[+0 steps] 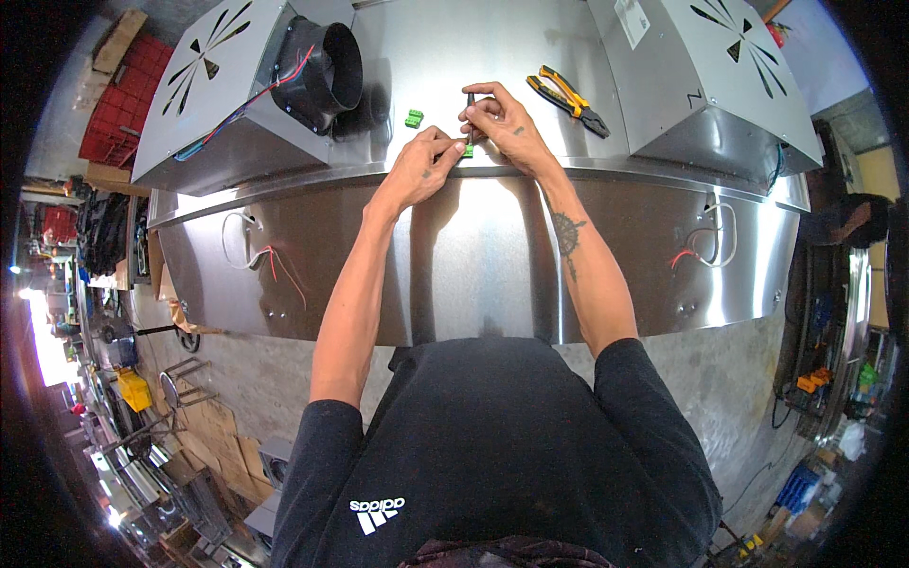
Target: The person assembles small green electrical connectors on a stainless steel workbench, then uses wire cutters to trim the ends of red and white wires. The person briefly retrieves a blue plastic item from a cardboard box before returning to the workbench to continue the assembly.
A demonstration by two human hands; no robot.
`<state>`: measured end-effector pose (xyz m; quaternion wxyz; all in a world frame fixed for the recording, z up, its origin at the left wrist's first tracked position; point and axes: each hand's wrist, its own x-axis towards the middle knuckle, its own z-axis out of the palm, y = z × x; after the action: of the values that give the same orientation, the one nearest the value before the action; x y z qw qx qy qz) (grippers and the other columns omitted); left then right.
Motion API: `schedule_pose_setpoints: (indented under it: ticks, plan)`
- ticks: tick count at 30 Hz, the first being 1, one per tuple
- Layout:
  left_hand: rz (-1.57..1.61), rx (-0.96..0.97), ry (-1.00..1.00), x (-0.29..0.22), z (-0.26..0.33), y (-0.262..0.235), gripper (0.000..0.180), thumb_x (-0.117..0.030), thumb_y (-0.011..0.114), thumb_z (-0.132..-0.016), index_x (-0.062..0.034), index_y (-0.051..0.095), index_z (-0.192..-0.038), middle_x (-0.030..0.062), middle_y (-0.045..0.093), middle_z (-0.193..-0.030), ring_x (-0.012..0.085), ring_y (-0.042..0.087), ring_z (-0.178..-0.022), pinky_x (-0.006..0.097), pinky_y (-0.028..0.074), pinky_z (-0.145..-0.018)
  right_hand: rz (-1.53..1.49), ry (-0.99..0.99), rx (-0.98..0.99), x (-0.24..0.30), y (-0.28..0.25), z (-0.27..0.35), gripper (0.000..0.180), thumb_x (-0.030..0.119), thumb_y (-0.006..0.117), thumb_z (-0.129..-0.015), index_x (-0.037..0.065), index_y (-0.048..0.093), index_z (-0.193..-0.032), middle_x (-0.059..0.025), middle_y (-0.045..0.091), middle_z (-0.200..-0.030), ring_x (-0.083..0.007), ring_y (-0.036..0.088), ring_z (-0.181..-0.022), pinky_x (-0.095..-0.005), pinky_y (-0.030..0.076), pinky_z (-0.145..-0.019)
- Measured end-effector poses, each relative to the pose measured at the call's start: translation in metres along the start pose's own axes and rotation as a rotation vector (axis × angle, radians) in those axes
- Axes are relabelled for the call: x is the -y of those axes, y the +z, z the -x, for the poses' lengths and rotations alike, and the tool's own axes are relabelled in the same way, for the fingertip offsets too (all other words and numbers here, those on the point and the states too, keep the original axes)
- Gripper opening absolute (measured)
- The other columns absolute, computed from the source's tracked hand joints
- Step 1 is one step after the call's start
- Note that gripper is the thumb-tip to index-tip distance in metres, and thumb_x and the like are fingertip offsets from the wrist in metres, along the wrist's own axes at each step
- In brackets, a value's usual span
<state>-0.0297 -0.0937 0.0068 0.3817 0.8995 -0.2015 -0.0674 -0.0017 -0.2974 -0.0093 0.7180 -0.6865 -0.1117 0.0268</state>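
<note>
Nearest the camera, the person's black shirt filled the lower middle, and two bare forearms ran up from it across a curved stainless steel panel (473, 256) that hung down from the front edge of the worktop (445, 57). Two bundles of loose wire came out of that panel, one red and white bundle (270, 256) on the left and another (705, 241) on the right.

At the worktop's front edge the two hands met. The left hand (421, 163) was pinched closed, thumb against fingers, on one small green connector (468, 149) that was mostly hidden between the hands. The right hand (502, 118) was curled around one thin dark tool (471, 102), held upright with its tip down at that connector.

A second green connector (414, 117) lay apart on the bare steel, just left of the hands. One pair of yellow and black pliers (568, 99) lay to the right, beyond the right hand.

Farther back stood two steel housings with cut vent slots, one (213, 95) on the left carrying a black round duct collar (322, 66) with red and blue wires, one (720, 76) on the right.

Around it was a workshop with a concrete floor (729, 379), a red crate (118, 118) at far left and cluttered racks along both sides.
</note>
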Motion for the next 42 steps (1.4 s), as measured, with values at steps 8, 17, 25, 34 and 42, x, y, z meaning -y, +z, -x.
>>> schedule_pose_setpoints:
  ticks: [8,17,25,34,42]
  plan:
    - [-0.008,-0.009,-0.021,0.0,0.001,0.0,0.044,-0.038,0.06,-0.111,0.0025,0.077,-0.116,0.0144,0.064,-0.098,0.0266,0.062,-0.091,0.043,0.051,-0.085,-0.117,0.02,0.047,0.002,-0.002,0.0,0.041,0.023,0.071,-0.105,0.002,0.06,-0.139,-0.0109,0.071,-0.104,-0.0172,0.073,-0.096,-0.0315,0.062,-0.081]
    - [0.008,0.006,-0.034,-0.004,0.002,-0.002,0.042,-0.033,0.059,-0.111,0.0041,0.078,-0.119,0.0152,0.064,-0.1,0.0261,0.062,-0.092,0.043,0.051,-0.085,-0.013,0.017,0.027,0.005,0.002,0.002,0.038,0.02,0.066,-0.108,0.003,0.06,-0.142,-0.012,0.072,-0.105,-0.0185,0.074,-0.095,-0.0306,0.061,-0.085]
    - [-0.019,-0.02,0.001,0.005,0.003,0.002,0.048,-0.041,0.059,-0.111,0.0028,0.078,-0.116,0.014,0.066,-0.1,0.0268,0.063,-0.091,0.043,0.052,-0.085,0.327,0.124,-0.069,0.015,0.009,0.001,0.044,0.027,0.068,-0.108,0.005,0.06,-0.145,-0.0079,0.071,-0.106,-0.0159,0.071,-0.097,-0.031,0.062,-0.085]
    - [0.007,0.01,-0.042,-0.001,0.002,-0.001,0.043,-0.033,0.058,-0.111,0.0031,0.077,-0.123,0.0145,0.062,-0.099,0.0262,0.059,-0.089,0.043,0.05,-0.086,0.318,0.126,0.001,0.019,0.009,0.0,0.042,0.026,0.068,-0.108,0.005,0.063,-0.144,-0.0085,0.071,-0.107,-0.0149,0.07,-0.096,-0.0308,0.062,-0.086]
    - [-0.025,0.0,-0.043,0.004,0.001,0.001,0.047,-0.04,0.059,-0.111,0.0028,0.077,-0.114,0.0139,0.066,-0.101,0.0271,0.064,-0.089,0.043,0.051,-0.084,-0.029,0.043,0.01,0.001,0.006,0.0,0.042,0.024,0.065,-0.109,0.005,0.058,-0.146,-0.01,0.071,-0.111,-0.0166,0.071,-0.101,-0.0313,0.063,-0.088]
